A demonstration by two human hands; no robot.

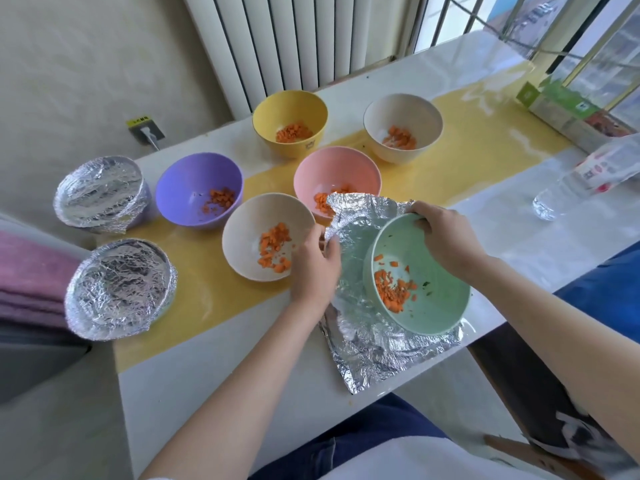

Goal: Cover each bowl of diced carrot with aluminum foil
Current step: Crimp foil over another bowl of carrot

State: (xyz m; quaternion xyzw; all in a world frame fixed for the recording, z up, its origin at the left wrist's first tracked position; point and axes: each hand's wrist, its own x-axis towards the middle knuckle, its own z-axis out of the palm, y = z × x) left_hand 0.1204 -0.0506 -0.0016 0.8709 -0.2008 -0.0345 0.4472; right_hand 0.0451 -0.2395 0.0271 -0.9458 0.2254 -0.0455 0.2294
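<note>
- Count: eight bowls on the worktop (207, 375). Two are done, six are open.
- Done: far foil-covered bowl (100, 192) and near foil-covered bowl (117, 289), both at the left end. The foil is crimped down round each rim and no carrot shows.
- Open, untouched: purple bowl (187, 181), yellow bowl (291, 109), far cream bowl (401, 112), pink bowl (336, 168), near cream bowl (252, 220). Each holds a small heap of diced carrot.
- In hand: green bowl (433, 306), tilted toward the person over a loose foil sheet (367, 355). Diced carrot (391, 289) is gathered on its low side. Cannot tell whether its base rests on the sheet or is lifted just clear.
- The foil sheet is crumpled and lies flat at the near worktop edge. Its far edge is raised and overlaps the front of the pink bowl.
- Right hand (446, 237): fingers curled over the far rim of the green bowl, gripping it.
- Left hand (313, 268): fingertips closed on the left edge of the foil sheet, pinching it, just beside the near cream bowl.
- Judgement: third bowl in progress, no foil over its mouth yet. The sheet is under the bowl, so it has to come up and over. Roughly a quarter of the task is complete.
- Also present: green carton (568, 109) and clear plastic bottle (588, 178) at the right end.
</note>
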